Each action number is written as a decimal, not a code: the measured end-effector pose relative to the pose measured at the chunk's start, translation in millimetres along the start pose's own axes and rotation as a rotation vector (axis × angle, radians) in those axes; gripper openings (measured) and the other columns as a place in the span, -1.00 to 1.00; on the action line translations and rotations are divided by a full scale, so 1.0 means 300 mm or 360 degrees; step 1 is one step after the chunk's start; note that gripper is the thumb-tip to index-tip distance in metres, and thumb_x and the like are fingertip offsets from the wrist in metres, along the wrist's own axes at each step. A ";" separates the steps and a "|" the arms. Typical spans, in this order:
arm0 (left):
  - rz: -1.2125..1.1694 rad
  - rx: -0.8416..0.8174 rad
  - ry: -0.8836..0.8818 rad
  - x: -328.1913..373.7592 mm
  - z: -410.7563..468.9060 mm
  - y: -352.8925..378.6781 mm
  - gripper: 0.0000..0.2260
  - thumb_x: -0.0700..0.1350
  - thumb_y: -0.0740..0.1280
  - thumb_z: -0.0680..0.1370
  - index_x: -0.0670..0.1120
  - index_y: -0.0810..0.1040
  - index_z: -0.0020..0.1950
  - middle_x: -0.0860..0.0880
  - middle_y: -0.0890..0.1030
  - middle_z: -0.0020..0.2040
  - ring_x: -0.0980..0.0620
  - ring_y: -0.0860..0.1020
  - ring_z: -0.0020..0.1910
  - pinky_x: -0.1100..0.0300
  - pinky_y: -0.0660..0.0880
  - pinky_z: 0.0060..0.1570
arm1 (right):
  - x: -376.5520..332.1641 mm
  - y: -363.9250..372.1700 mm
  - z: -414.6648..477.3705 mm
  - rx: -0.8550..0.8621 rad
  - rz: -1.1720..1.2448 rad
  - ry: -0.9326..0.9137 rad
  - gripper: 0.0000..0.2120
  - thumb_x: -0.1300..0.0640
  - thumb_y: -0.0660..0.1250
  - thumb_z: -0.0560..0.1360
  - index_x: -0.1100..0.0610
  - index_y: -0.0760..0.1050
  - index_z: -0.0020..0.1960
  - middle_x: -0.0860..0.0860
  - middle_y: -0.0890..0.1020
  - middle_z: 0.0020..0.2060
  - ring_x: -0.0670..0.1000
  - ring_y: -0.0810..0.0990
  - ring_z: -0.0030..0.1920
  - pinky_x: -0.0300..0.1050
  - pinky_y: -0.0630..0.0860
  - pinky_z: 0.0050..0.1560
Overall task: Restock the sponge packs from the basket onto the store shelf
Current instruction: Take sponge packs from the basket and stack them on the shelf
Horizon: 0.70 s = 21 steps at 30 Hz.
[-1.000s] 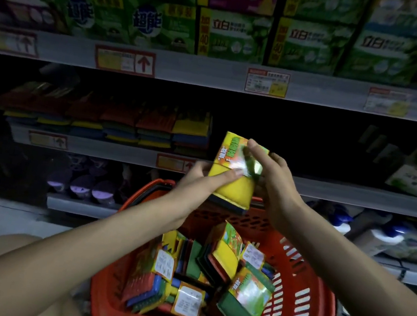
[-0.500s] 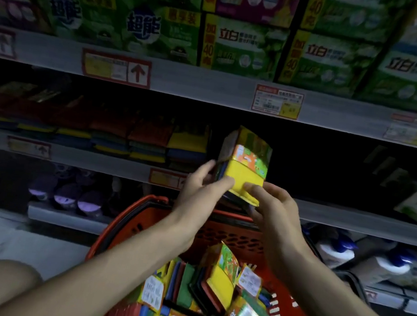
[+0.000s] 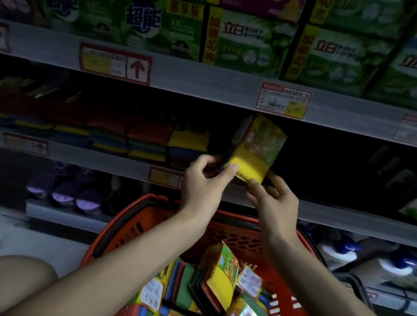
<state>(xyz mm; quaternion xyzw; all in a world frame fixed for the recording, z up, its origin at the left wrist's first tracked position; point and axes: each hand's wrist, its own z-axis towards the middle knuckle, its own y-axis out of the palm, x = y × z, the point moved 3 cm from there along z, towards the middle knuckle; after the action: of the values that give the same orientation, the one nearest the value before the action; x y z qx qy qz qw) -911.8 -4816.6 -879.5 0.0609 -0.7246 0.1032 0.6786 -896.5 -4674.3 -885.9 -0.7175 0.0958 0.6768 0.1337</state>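
Hands (image 3: 205, 181) (image 3: 273, 202) lifted sponge pack (image 3: 254, 151), pinching it.

We read "超能" in blue on two green cardboard boxes (image 3: 143, 18) at upper left, one headed "惠享装". The green-and-white cardboard boxes (image 3: 249, 42) beside them carry "立白" in red, each with a yellow side strip (image 3: 212, 40) reading "加量40克". A red-framed shelf tag (image 3: 115, 65) shows a red up arrow. Print on the yellow sponge pack (image 3: 251, 161) is too blurred to read.
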 end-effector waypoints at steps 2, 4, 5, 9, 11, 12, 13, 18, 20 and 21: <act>-0.0021 0.0049 -0.0028 -0.001 0.006 -0.004 -0.68 0.16 0.49 0.49 0.01 0.61 0.13 0.00 0.70 0.00 0.09 0.65 0.02 0.22 0.51 -0.08 | -0.006 0.008 0.007 0.0042 -0.0099 -0.0110 -0.70 0.13 0.43 0.59 0.07 0.58 0.31 -0.02 0.71 0.06 -0.02 0.70 0.08 0.13 0.61 0.24; -0.0055 0.0059 -0.0049 -0.007 0.012 -0.007 -0.73 0.08 0.48 0.54 -0.03 0.61 0.14 0.04 0.70 -0.05 0.18 0.64 -0.04 0.27 0.48 -0.13 | -0.007 0.013 0.021 0.0089 -0.0122 -0.0151 -0.68 0.12 0.45 0.58 0.08 0.59 0.32 -0.03 0.72 0.11 -0.03 0.69 0.13 0.11 0.60 0.25; -0.0071 0.0057 -0.0052 -0.008 0.011 -0.007 -0.73 0.06 0.48 0.54 -0.04 0.61 0.15 0.05 0.70 -0.06 0.20 0.64 -0.05 0.28 0.50 -0.12 | -0.009 0.014 0.028 0.0107 -0.0125 -0.0166 -0.67 0.13 0.45 0.57 0.08 0.59 0.33 -0.03 0.72 0.12 -0.02 0.68 0.14 0.12 0.60 0.26; -0.0142 0.0023 -0.0086 -0.026 0.010 -0.001 -0.72 -0.06 0.47 0.56 -0.10 0.60 0.24 0.02 0.70 0.07 0.21 0.65 0.04 0.38 0.52 -0.07 | -0.002 0.022 0.051 0.0157 -0.0153 -0.0167 -0.64 0.12 0.48 0.53 0.03 0.60 0.32 -0.04 0.72 0.11 -0.02 0.69 0.14 0.15 0.60 0.25; -0.0117 0.0006 -0.0092 -0.041 0.014 -0.002 -0.77 -0.17 0.43 0.60 -0.10 0.58 0.25 0.04 0.69 0.10 0.30 0.64 0.00 0.47 0.51 -0.13 | 0.002 0.028 0.060 0.0168 -0.0220 -0.0176 -0.63 0.07 0.49 0.51 0.02 0.61 0.32 -0.07 0.73 0.11 -0.03 0.69 0.13 0.15 0.61 0.22; -0.0084 0.0002 -0.0098 -0.048 0.014 -0.004 -0.78 -0.22 0.40 0.61 -0.09 0.58 0.25 0.05 0.68 0.13 0.30 0.62 0.02 0.49 0.50 -0.13 | 0.002 0.032 0.062 0.0169 -0.0245 -0.0174 -0.62 0.06 0.49 0.51 0.02 0.62 0.32 -0.08 0.73 0.11 -0.03 0.69 0.13 0.14 0.61 0.22; -0.0059 0.0005 -0.0105 -0.052 0.013 -0.007 -0.77 -0.25 0.37 0.62 -0.08 0.57 0.26 0.04 0.67 0.16 0.29 0.61 0.05 0.49 0.49 -0.11 | -0.002 0.035 0.063 0.0173 -0.0261 -0.0169 -0.62 0.05 0.49 0.52 0.04 0.62 0.33 -0.08 0.72 0.10 -0.04 0.69 0.12 0.10 0.62 0.22; -0.0003 0.0002 -0.0165 -0.049 0.013 -0.005 -0.63 -0.37 0.27 0.62 -0.13 0.50 0.41 0.14 0.62 0.08 0.45 0.52 -0.18 0.55 0.39 -0.15 | -0.015 0.034 0.078 0.0237 -0.0401 -0.0158 -0.63 0.04 0.46 0.56 0.07 0.61 0.35 -0.08 0.66 0.00 -0.14 0.58 0.03 -0.25 0.45 0.06; -0.0015 -0.0026 -0.0196 -0.042 0.016 -0.001 -0.64 -0.37 0.26 0.62 -0.15 0.51 0.40 0.08 0.64 0.11 0.46 0.53 -0.23 0.58 0.42 -0.24 | -0.018 0.037 0.086 0.0275 -0.0423 -0.0143 -0.65 0.00 0.46 0.56 0.06 0.63 0.32 -0.04 0.69 0.02 -0.06 0.61 0.05 -0.20 0.47 0.06; -0.0036 -0.0036 -0.0221 -0.038 0.018 -0.001 -0.67 -0.37 0.27 0.62 -0.16 0.52 0.37 0.03 0.65 0.16 0.40 0.54 -0.20 0.56 0.44 -0.24 | -0.020 0.041 0.090 0.0288 -0.0434 -0.0129 -0.65 -0.02 0.46 0.55 0.06 0.64 0.30 -0.02 0.70 0.03 -0.04 0.61 0.04 -0.17 0.48 0.07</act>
<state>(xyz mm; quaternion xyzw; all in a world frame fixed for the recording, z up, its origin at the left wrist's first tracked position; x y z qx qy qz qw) -916.1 -4818.7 -891.1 0.0685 -0.7705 0.0828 0.6284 -926.4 -4677.6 -881.9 -0.6810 0.0527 0.6695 0.2920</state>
